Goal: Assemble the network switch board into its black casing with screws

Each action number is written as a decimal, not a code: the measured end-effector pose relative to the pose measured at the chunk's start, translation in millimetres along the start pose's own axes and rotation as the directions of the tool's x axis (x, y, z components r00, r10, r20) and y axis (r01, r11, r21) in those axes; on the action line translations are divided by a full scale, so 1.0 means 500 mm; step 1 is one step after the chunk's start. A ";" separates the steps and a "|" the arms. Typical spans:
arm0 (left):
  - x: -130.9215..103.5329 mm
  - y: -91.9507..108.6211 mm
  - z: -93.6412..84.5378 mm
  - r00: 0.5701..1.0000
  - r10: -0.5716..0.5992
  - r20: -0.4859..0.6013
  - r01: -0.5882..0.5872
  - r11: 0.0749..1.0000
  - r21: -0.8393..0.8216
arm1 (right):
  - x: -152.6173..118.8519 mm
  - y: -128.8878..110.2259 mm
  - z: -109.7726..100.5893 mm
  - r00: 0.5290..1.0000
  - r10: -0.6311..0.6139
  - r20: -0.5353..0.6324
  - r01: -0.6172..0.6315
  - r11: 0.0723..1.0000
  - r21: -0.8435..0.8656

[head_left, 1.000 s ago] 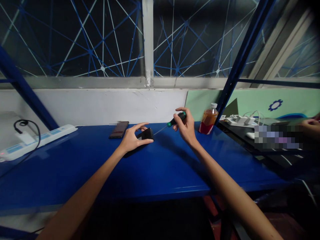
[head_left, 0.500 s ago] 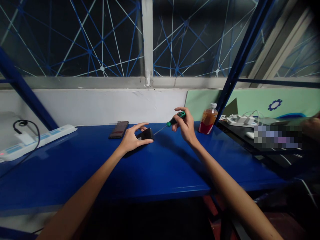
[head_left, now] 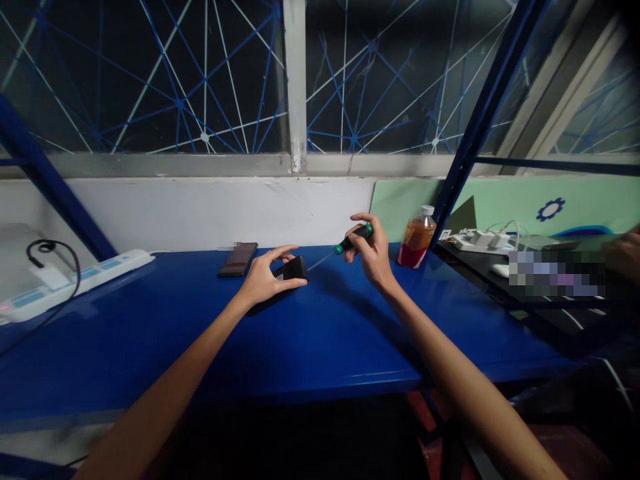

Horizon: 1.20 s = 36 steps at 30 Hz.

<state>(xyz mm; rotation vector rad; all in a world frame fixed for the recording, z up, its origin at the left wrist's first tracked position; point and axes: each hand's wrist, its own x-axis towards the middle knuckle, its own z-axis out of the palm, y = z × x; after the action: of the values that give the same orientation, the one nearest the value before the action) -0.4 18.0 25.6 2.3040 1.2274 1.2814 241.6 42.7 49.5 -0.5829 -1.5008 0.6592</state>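
Observation:
My left hand (head_left: 263, 279) grips a small black box-like object (head_left: 294, 269) between thumb and fingers, low over the blue table (head_left: 300, 333). In my right hand (head_left: 374, 252) is a screwdriver (head_left: 355, 239) with a green and black handle, held by thumb and fingers. Its thin metal shaft slants down to the left, and the tip is at the right side of the black object; whether it touches is too small to tell. A dark phone (head_left: 239, 259) lies on the table behind my left hand.
A bottle of orange drink (head_left: 417, 238) stands right of my right hand. At the left lies a white power strip (head_left: 80, 283) with a black cable. Chargers and cables (head_left: 483, 240) sit on a dark surface at the right, near another person's hand (head_left: 623, 257).

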 end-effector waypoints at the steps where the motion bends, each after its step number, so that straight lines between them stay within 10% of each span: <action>1: 0.000 0.000 0.000 1.000 0.001 -0.001 -0.001 1.000 0.002 | 0.000 -0.001 0.001 1.000 -0.003 -0.015 0.002 1.000 -0.019; 36: 0.000 0.002 -0.001 1.000 0.007 0.015 -0.007 1.000 0.002 | -0.007 -0.003 0.006 0.997 -0.054 -0.053 0.044 0.984 -0.171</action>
<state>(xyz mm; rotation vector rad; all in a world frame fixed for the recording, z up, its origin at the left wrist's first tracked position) -0.2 17.3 26.6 2.3169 1.2179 1.2631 238.7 38.8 48.1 -0.6869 -1.5213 0.4753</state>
